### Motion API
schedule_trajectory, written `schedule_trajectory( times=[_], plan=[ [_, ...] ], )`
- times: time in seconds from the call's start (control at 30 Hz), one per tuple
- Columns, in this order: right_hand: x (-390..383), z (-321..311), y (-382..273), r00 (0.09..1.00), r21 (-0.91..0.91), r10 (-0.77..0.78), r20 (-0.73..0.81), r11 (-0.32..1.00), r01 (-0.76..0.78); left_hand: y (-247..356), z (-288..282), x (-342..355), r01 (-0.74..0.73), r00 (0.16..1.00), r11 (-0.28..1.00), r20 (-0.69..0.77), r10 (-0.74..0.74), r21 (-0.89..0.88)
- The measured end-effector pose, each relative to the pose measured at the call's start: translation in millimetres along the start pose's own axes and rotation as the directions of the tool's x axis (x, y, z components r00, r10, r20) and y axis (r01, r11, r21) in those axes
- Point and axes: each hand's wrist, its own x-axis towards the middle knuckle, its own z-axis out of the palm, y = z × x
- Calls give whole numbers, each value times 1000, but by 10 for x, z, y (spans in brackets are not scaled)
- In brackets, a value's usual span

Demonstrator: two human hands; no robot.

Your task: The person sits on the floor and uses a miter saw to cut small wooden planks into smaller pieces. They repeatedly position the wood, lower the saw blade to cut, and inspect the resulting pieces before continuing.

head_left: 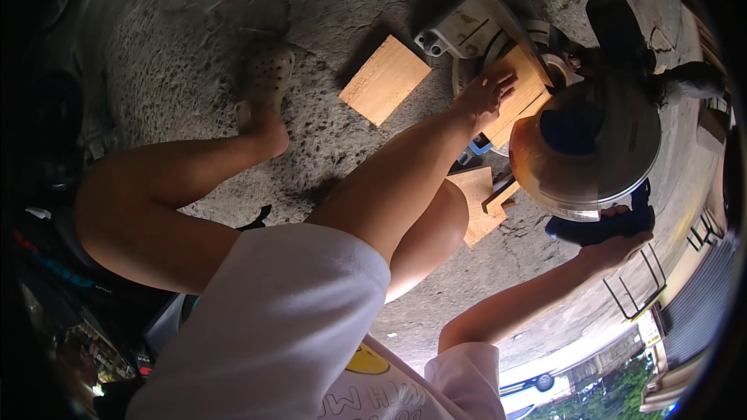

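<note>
My left hand (484,99) rests on a light wooden board (523,70), its fingers bent over the wood. The board lies on the base of a miter saw (476,25), against the fence. Beside that hand hangs the saw's round blade guard (560,148), clear on one side and grey on the other, which hides the blade and part of the board. My right hand (618,249) is wrapped round the saw's dark blue handle (580,229). Whether the blade touches the wood cannot be seen.
A rectangular wood piece (385,80) lies on the rough concrete floor (187,70) left of the saw. More cut pieces (476,194) lie near my knee. My sandalled foot (266,82) is at the left. A thin metal rack (642,288) stands at the right.
</note>
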Motion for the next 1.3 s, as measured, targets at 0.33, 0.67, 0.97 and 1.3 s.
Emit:
schedule_trajectory(
  times=[0.33,0.67,0.97,1.3],
  plan=[
    [-164,109,133,996,-47,-52,-76,998,49,-40,-98,-6,5,1000,997,21,-6,83],
    [-285,200,205,986,-61,-95,-139,994,87,-39,-21,18,13,1000,998,28,-15,53],
    [-382,235,232,982,-74,-114,-150,992,104,-31,65,46,41,998,993,-47,-46,-107],
    [-410,229,326,977,-58,-141,-162,989,133,-31,123,59,29,995,993,-95,-40,-116]
  ],
)
